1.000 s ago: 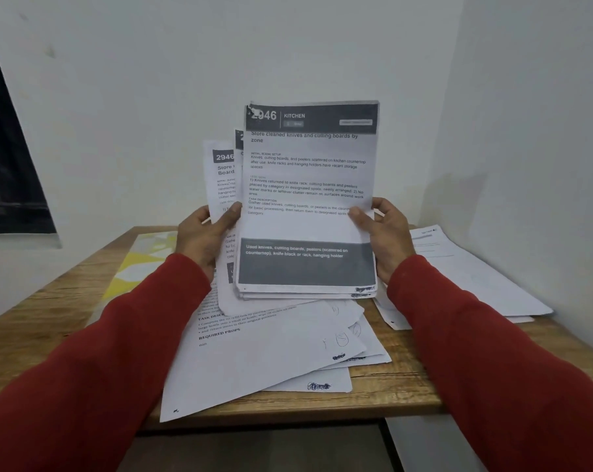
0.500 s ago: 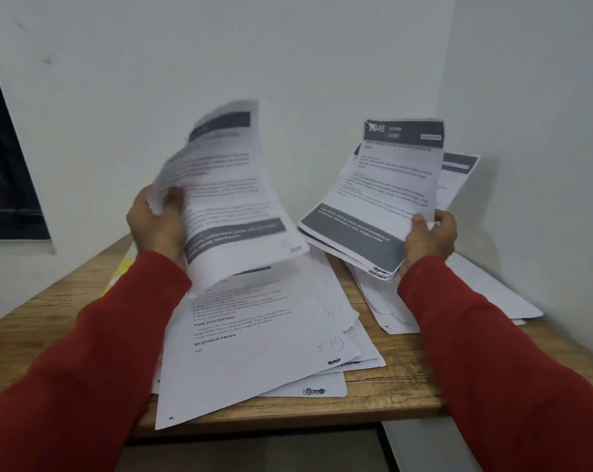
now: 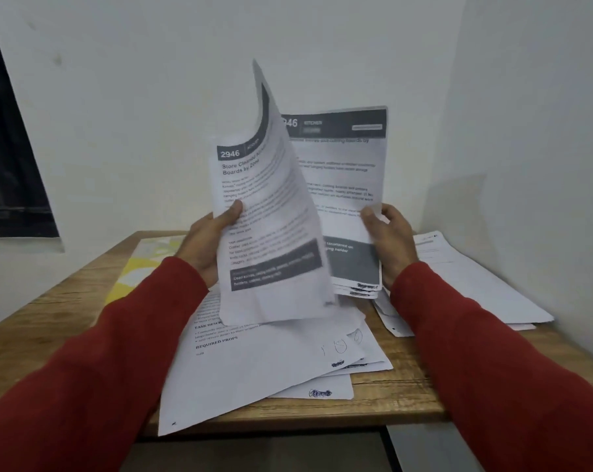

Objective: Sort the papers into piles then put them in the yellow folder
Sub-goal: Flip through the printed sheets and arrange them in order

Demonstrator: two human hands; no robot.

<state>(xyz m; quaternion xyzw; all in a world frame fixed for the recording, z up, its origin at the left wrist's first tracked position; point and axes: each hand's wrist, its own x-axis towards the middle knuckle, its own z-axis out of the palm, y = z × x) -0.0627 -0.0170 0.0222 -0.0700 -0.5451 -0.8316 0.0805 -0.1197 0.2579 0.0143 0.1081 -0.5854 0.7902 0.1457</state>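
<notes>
Both hands are up: the left hand (image 3: 208,245) pinches a curling sheet (image 3: 268,233), the right hand (image 3: 392,241) grips a paper stack (image 3: 346,185). More loose papers (image 3: 254,366) lie on the desk (image 3: 50,321), with a yellow folder (image 3: 135,270) at ten o'clock.

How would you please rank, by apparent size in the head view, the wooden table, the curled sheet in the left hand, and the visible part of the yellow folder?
1. Light wooden table, largest.
2. Curled white printed sheet held by the left hand; its nearness inflates it.
3. Yellow patterned folder, mostly hidden.
</notes>
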